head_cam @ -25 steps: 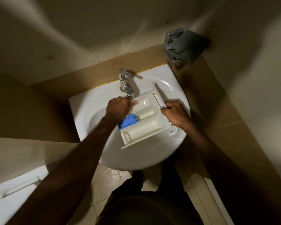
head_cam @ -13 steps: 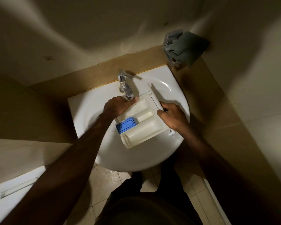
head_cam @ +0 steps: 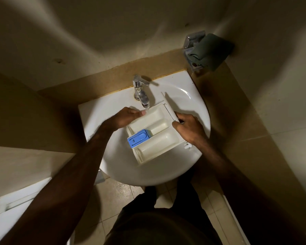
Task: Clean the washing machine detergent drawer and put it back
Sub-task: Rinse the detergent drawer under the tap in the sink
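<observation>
since the earlier frame, the drawer (head_cam: pixel 155 134) has swung a little, its near end further out over the basin, and water now runs from the tap (head_cam: pixel 141 93) onto its far corner. left hand (head_cam: pixel 125 118) curls round the drawer's far-left edge, thumb by the stream. right hand (head_cam: pixel 187 129) grips the front panel on the right. drawer sits tilted over the white sink (head_cam: pixel 99 114), blue insert (head_cam: pixel 139 138) on its left. dark cloth (head_cam: pixel 211 51) hangs on the wall
</observation>
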A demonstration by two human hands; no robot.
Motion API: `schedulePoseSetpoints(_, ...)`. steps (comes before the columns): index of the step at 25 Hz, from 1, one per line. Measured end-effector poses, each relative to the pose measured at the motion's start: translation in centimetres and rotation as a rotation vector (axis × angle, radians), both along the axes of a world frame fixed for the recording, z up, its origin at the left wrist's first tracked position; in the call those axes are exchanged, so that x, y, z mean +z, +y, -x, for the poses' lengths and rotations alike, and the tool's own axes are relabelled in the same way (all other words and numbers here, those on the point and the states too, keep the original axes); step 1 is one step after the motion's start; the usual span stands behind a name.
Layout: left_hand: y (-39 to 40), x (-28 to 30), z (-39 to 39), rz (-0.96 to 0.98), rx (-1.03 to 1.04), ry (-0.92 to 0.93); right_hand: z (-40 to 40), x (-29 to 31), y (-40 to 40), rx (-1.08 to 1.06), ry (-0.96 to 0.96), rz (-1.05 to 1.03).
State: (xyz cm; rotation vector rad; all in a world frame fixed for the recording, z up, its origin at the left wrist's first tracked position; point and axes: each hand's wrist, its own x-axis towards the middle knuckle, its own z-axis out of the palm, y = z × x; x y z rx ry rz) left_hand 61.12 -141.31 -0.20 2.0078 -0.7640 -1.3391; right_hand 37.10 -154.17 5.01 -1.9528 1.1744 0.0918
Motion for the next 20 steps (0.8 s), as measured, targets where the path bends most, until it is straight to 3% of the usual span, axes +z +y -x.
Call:
schedulePoseSetpoints(3, 1.0, -0.3, -0.3, 0.091, 0.019, -0.109, 0.3, 0.1, -0.6, -0.086, -0.035, -0.002)
schedulePoseSetpoints(7, -0.4, -0.9, 1.9, -0.025, -0.029, -0.629, 0.6, 0.9, -1.8, -0.165, -0.036, -0.013)
schedulePoseSetpoints(12, -2.5, -0.3, 3.7, -0.106, 0.142, -0.659, 0.8, 1.3, -2.2, -0.196, -0.05, -0.026)
schedulePoseSetpoints(15, -1.7, -1.4, 2.3, 0.045, 0.095, -0.405, 0.8, 1.4, -2.6, -0.209, -0.074, -0.035)
schedulePoseSetpoints(18, 0.8, -1.7, 1.4, 0.231, 0.351, 0.087, 1.1, 1.7, -3.5, -0.219, -0.092, -0.044)
schedulePoseSetpoints(20, 2.1, -2.2, 2.3, 0.28, 0.44, 0.212, 1.7, 1.7, -4.1, -0.238, -0.09, -0.075)
